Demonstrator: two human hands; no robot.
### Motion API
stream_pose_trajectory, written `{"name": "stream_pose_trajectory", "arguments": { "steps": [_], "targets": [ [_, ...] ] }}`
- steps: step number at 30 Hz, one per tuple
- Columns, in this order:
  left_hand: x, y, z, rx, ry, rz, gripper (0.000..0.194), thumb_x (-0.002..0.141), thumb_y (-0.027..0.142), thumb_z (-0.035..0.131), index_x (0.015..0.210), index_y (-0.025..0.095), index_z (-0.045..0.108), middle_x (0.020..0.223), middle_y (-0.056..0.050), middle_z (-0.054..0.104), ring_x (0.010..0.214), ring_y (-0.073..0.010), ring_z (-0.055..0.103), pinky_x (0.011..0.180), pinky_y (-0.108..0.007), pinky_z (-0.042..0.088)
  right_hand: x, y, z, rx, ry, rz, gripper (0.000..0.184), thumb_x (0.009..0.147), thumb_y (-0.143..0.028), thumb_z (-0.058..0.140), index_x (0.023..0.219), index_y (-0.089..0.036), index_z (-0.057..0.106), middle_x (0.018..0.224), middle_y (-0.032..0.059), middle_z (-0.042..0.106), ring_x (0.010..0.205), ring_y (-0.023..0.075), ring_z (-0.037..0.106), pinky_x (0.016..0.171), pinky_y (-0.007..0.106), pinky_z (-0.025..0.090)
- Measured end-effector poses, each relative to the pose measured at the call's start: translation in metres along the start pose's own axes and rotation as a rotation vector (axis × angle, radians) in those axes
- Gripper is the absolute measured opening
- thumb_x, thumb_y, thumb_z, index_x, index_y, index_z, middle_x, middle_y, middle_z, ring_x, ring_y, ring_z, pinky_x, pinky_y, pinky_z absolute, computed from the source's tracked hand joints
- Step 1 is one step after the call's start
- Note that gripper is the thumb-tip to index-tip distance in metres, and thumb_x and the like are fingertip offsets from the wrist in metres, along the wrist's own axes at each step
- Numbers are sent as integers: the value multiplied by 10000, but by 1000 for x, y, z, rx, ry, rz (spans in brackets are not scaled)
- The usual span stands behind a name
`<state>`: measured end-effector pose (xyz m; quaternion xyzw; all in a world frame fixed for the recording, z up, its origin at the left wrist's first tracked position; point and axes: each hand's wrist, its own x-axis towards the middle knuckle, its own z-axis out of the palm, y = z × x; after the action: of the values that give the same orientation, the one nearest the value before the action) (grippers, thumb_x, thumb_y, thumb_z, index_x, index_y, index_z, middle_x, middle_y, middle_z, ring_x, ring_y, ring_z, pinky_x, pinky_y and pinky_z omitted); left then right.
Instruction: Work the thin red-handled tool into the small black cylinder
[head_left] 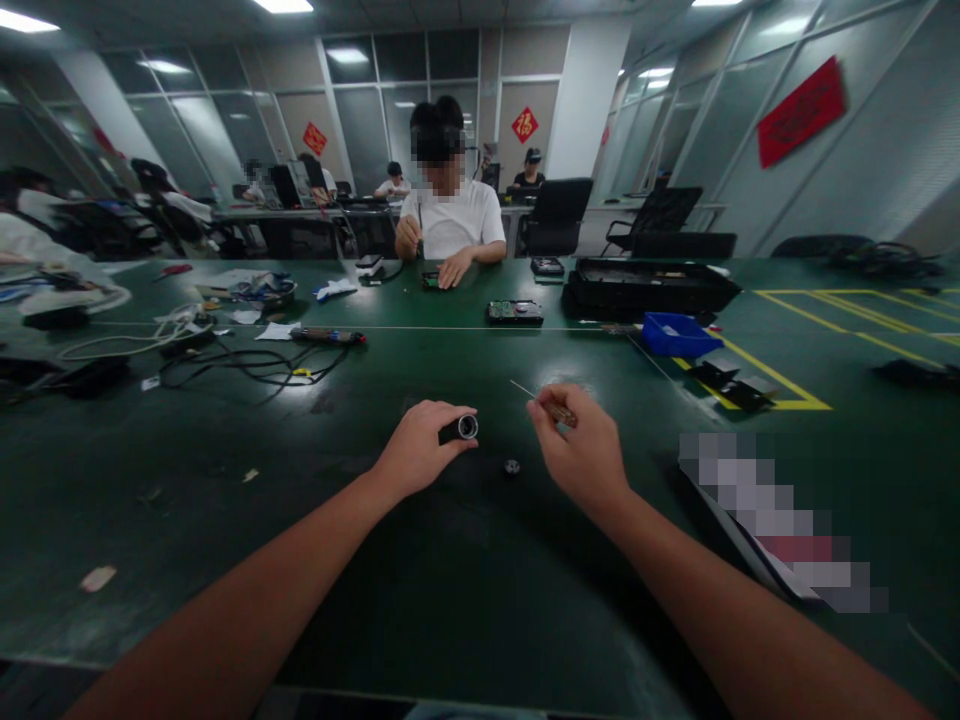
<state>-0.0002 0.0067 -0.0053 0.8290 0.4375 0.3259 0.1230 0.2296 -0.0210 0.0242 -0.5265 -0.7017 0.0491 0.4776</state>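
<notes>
My left hand (420, 445) is closed around a short black tube (456, 430), thumb and fingers on its sides. The tube's silver-rimmed round end faces me. In my right hand (581, 440) is a screwdriver (561, 413) with a brownish, see-through handle. Its thin metal shaft points up and left, towards the tube but apart from it. A small round dark part (511, 467) lies on the green table (450, 600) between my hands, touched by neither. My fingers hide part of the tube and of the handle.
Across the table a person in a white shirt (457, 215) handles a small green board. Hard drives (514, 312), a long black case (652, 288) and a blue bin (679, 335) lie ahead. Cables (247, 365) spread at left; a pixelated flat object (772, 530) lies at right.
</notes>
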Motion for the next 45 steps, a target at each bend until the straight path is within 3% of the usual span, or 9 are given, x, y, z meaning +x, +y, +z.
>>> {"name": "stream_pose_trajectory", "arguments": {
  "steps": [5,10,13,17,20,28,35,39,45],
  "targets": [
    [0,-1,2,2,-9,-1,377,846,292,758,1211,260,668,1152,-29,719,1054,-244,620,932,-428,476,2,8,4,51,-299,95,280,985,-284,443,1199,-245,618,739,10,714,645,187,656,624,318,464],
    [-1,-1,1,4,-16,6,374,851,285,751,1215,262,665,1157,-29,715,1068,-244,616,941,-430,474,0,12,6,-93,-528,40,82,847,-237,631,916,-259,668,792,12,723,677,192,650,580,302,417],
    [0,0,1,9,-24,5,379,852,280,750,1220,261,662,1155,-27,715,1067,-243,614,939,-432,475,-3,12,7,-142,-573,6,149,744,-223,733,871,-264,666,817,13,712,703,204,645,564,296,395],
    [0,0,2,10,-26,3,370,848,281,752,1208,267,669,1139,-32,720,1057,-249,622,931,-439,479,-4,14,8,-164,-656,50,189,743,-166,728,877,-270,645,740,-13,694,633,190,630,529,285,376],
    [0,0,3,2,-21,9,359,850,276,749,1200,265,673,1141,-34,722,1054,-247,626,937,-438,475,-3,12,8,-85,-627,61,181,751,-151,716,867,-261,631,733,-20,690,639,184,638,549,289,411],
    [-1,8,3,-37,-51,78,327,853,281,751,1170,267,673,1126,-18,726,1042,-231,634,922,-406,458,-8,-10,8,157,-387,-17,158,823,-186,693,948,-274,651,857,-5,739,766,191,687,707,331,513],
    [-1,18,5,-71,-78,126,259,851,294,756,1098,258,687,1091,-19,739,1025,-240,648,925,-414,444,-11,-14,13,91,-344,-138,205,846,-195,689,1030,-282,664,933,25,735,851,216,685,797,378,535],
    [-2,17,6,-77,-67,144,325,852,296,755,1161,246,667,1118,-36,734,1057,-243,647,966,-431,428,-9,-13,13,44,-250,-182,218,823,-212,726,1023,-267,660,975,53,718,948,249,666,883,422,518],
    [-3,14,5,-71,-77,177,352,860,312,748,1190,237,653,1167,-47,722,1102,-246,636,1013,-450,394,-8,-8,13,19,-255,-106,279,801,-248,758,1029,-237,599,972,56,700,890,231,666,784,379,533]
  ]
}}
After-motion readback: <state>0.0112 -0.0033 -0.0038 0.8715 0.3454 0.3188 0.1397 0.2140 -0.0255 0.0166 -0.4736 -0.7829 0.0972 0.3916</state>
